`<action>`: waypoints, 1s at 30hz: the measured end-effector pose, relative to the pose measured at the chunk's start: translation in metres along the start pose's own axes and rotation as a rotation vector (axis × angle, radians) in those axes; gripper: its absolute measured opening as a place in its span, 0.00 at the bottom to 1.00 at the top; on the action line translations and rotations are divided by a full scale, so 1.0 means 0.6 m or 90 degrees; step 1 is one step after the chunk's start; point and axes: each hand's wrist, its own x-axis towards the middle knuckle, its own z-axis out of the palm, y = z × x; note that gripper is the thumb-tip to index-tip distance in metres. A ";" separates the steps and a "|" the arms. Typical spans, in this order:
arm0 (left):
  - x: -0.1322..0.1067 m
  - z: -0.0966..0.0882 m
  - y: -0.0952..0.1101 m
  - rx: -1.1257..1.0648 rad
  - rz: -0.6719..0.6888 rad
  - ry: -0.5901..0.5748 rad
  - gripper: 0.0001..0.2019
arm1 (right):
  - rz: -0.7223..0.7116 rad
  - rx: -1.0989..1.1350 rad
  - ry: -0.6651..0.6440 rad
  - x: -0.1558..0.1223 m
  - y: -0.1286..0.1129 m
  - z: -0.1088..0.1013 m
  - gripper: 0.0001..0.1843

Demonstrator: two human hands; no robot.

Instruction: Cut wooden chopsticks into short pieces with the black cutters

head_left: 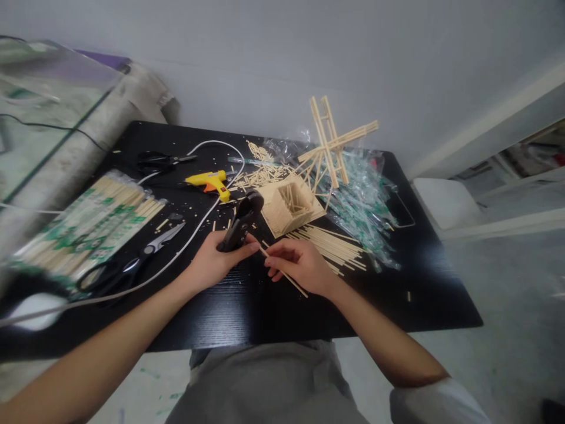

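Both of my hands are over the front middle of the black table (441,294). Wrapped in my left hand (214,259) is a black pliers-like tool (241,227) with a rounded head, tilted up and away from me. The fingers of my right hand (302,262) pinch a thin wooden stick (295,285), which slants down to the right. The stick's far end is close to my left thumb; I cannot tell whether they touch. Just beyond my hands sits a wooden structure (276,212) with a square opening, on a flat base. Loose sticks (338,250) fan out to its right.
A windmill-like cross of sticks (329,141) rises behind the structure. Green-and-clear wrappers (362,206) are heaped on the right. A yellow glue gun (209,181), scissors (148,250), black-handled scissors (156,160), packed chopsticks (97,218) and a white cable (194,232) occupy the left.
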 end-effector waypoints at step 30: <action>0.022 0.004 -0.023 -0.195 -0.019 0.127 0.18 | -0.137 -0.910 0.195 -0.086 0.044 -0.043 0.09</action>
